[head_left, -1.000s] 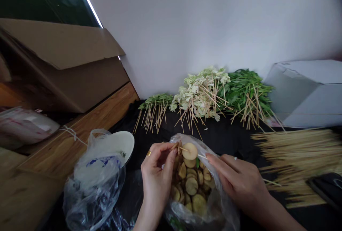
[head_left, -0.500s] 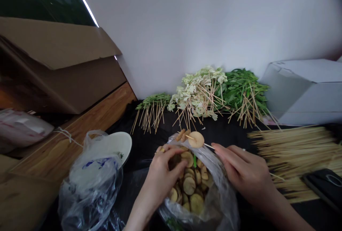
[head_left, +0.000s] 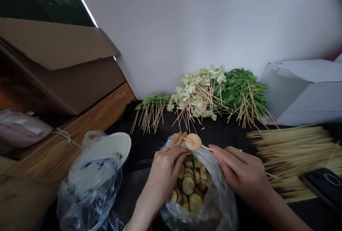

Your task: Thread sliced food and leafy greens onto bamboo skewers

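A clear plastic bag [head_left: 227,191] full of round, pale brown slices [head_left: 188,185] stands at the lower middle, with a bit of green among them. Over its far left part is my left hand [head_left: 168,165], thumb and fingers pinched on what looks like a slice, mostly hidden. My right hand [head_left: 237,165], right of the bag, grips the end of a wooden skewer [head_left: 205,147]. That skewer points up and left above the bag's far rim and carries one broad pale slice [head_left: 193,142] and a few smaller slices [head_left: 179,137] near its tip.
Skewered green stalks [head_left: 156,99], pale leaves [head_left: 196,92] and dark greens [head_left: 237,88] lie along the wall. Bare skewers [head_left: 296,152] and a phone [head_left: 323,184] are at right, beside a white box [head_left: 310,92]. Left are a bowl [head_left: 125,145] with plastic bags [head_left: 91,191] and a cardboard box [head_left: 80,85].
My left hand's thumb and fingers have closed together at the far side of the slices. The loaded skewer has shifted slightly left with my right hand.
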### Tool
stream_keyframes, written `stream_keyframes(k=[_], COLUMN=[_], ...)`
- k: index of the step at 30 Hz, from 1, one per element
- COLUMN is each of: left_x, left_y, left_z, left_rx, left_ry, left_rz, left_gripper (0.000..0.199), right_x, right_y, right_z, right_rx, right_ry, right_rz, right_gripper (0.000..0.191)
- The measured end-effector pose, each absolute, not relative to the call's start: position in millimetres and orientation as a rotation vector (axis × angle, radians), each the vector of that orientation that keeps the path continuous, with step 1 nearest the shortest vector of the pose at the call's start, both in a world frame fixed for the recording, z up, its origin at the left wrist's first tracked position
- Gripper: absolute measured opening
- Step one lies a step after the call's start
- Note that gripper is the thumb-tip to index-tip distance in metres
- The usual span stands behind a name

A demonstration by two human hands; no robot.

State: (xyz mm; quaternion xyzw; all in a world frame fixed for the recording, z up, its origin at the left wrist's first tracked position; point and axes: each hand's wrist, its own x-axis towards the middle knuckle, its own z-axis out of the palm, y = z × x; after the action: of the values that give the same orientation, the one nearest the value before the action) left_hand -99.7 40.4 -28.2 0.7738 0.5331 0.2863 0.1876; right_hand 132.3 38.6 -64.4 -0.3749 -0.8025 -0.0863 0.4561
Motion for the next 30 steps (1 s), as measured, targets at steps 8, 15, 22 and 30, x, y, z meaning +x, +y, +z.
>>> stream_keyframes(k=[8,15,22,30], left_x=[-110.6,-109.4,-107.8,-107.7], left_y=[41.0,43.4,34.6,31.5], left_z=[-35.9,-35.3,-37.4,-37.7], left_rx=[1.493,1.137,1.26,1.362], left_ry=[1.522,1.401,1.506,1.504], left_rz=[1.334,1.659,1.607,1.57], left_gripper=[0.029,0.031,0.026,0.026], right_x=[132.9,129.3,125.4,124.1], right_y=[36.7,34.1,33.0,32.6], right_z=[-64.2,-70.5,-68.6,-67.2], right_rx=[-0.894,-0.889,-0.903,-0.891], right_ry=[-1.955,-2.028,-2.067,-2.06], right_rz=[-0.147,-0.153,-0.242,-0.241], right_gripper=[0.026,0.03,0.028,0.027])
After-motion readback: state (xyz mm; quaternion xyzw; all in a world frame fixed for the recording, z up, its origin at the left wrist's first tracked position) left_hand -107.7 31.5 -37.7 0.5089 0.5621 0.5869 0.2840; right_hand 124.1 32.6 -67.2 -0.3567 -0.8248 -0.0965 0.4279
